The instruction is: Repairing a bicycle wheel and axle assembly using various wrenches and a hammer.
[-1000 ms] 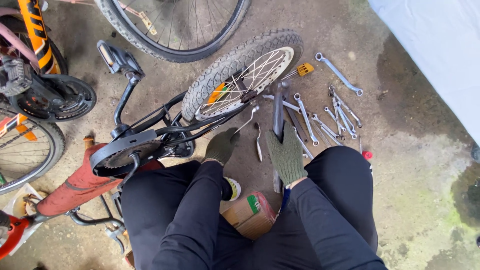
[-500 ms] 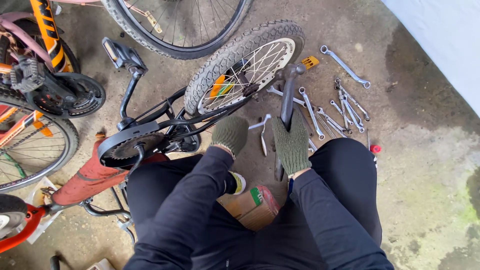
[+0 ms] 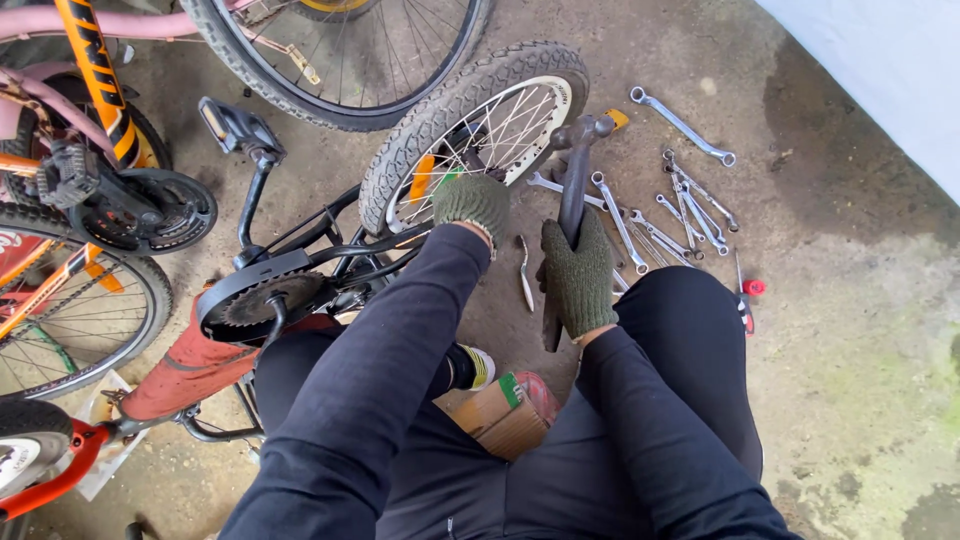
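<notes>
My right hand [image 3: 578, 272], in a green knit glove, grips a long dark hammer [image 3: 573, 190] upright by its handle, head raised near the small wheel. My left hand [image 3: 472, 200], also gloved, rests against the knobbly tyre of the small bicycle wheel [image 3: 470, 120] with white rim and spokes. The small bike lies on its side in front of my knees, with its black chainguard [image 3: 262, 298], crank and pedal [image 3: 236, 127] to the left and a reddish frame [image 3: 190, 365] below.
Several spanners [image 3: 680, 215] lie spread on the concrete to the right, with a red-handled screwdriver [image 3: 745, 295]. Another large wheel [image 3: 340, 60] stands behind. An orange bike [image 3: 90, 110] and its wheel [image 3: 70, 300] crowd the left. A small box [image 3: 500, 412] sits between my legs.
My right hand has lifted the hammer off the floor and raised it upright. My left hand moved up onto the small wheel's tyre. The view shifted closer.
</notes>
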